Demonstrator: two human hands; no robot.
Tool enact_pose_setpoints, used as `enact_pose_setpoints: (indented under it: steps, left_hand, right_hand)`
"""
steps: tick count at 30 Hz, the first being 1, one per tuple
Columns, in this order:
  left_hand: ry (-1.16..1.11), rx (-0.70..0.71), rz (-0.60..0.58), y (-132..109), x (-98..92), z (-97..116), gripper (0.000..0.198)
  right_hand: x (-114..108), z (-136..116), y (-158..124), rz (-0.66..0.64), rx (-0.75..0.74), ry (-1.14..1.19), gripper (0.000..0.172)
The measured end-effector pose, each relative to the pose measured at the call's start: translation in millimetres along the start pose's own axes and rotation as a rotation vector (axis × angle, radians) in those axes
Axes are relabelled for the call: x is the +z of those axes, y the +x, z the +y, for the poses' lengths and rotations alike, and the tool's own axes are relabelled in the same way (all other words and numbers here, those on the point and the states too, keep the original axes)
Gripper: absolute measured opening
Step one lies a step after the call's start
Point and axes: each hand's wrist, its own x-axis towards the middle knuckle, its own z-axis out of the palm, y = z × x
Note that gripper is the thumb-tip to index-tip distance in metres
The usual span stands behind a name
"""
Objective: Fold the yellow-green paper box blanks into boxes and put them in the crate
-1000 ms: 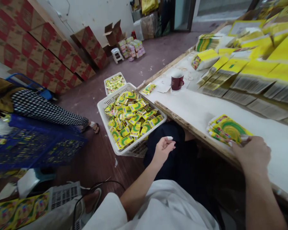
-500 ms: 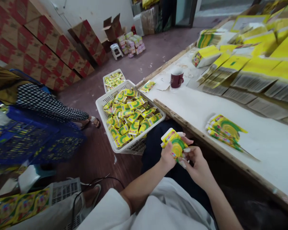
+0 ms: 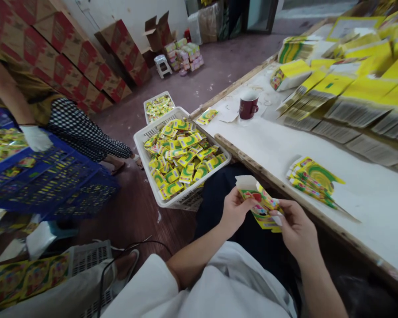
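My left hand (image 3: 234, 208) and my right hand (image 3: 293, 226) both grip a flat yellow-green carton (image 3: 259, 199) over my lap, its white end flap standing open at the upper left. A small fanned stack of the same flat cartons (image 3: 313, 179) lies on the white table (image 3: 368, 194) just right of my hands. A white basket (image 3: 149, 137) full of yellow-green packets stands on the floor to the left of my knees.
A maroon mug (image 3: 248, 107) stands further back on the table, with rows of flat yellow cartons (image 3: 358, 106) behind it. At left another person's gloved hand (image 3: 36, 138) rests on a blue crate (image 3: 49, 185). Red-brown boxes (image 3: 53, 57) line the wall.
My right hand left the stack on the table and came to my left hand with one carton. Both hands have since turned it and opened its end flap. The other person has leaned in.
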Motion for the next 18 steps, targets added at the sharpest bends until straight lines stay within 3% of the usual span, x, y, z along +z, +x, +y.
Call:
enact_pose_setpoints:
  steps: [4, 7, 9, 11, 13, 15, 16, 18]
  left_hand:
    - [0.065, 0.009, -0.031, 0.1, -5.4, 6.6, 0.047]
    - [0.188, 0.186, -0.057, 1.3, -15.0, 26.8, 0.057]
    - [0.389, 0.335, -0.128, 2.1, -17.8, 45.1, 0.069]
    - [0.660, 0.403, -0.274, 3.6, -15.8, 58.5, 0.086]
    - [0.905, 0.353, -0.468, 6.2, -11.2, 61.4, 0.102]
    - [1.042, 0.187, -0.625, 8.7, -7.5, 54.5, 0.100]
    - [1.069, 0.096, -0.650, 9.3, -6.6, 49.0, 0.093]
    - [1.078, -0.016, -0.593, 8.3, -5.9, 37.7, 0.077]
  right_hand:
    - [-26.2, 2.8, 1.0, 0.142, -0.088, -0.145, 0.019]
    - [-47.4, -4.1, 7.8, 0.246, -0.328, -0.431, 0.010]
    - [-55.3, -12.3, 12.5, 0.188, -0.510, -0.603, 0.009]
    - [-54.6, -21.2, 14.3, 0.050, -0.666, -0.674, 0.014]
    - [-47.5, -27.8, 12.4, -0.071, -0.765, -0.663, 0.018]
    - [-39.4, -29.4, 8.1, -0.115, -0.778, -0.637, 0.021]
    - [-36.3, -27.8, 5.6, -0.081, -0.746, -0.612, 0.019]
    - [-32.8, -20.3, 0.7, 0.048, -0.566, -0.521, 0.018]
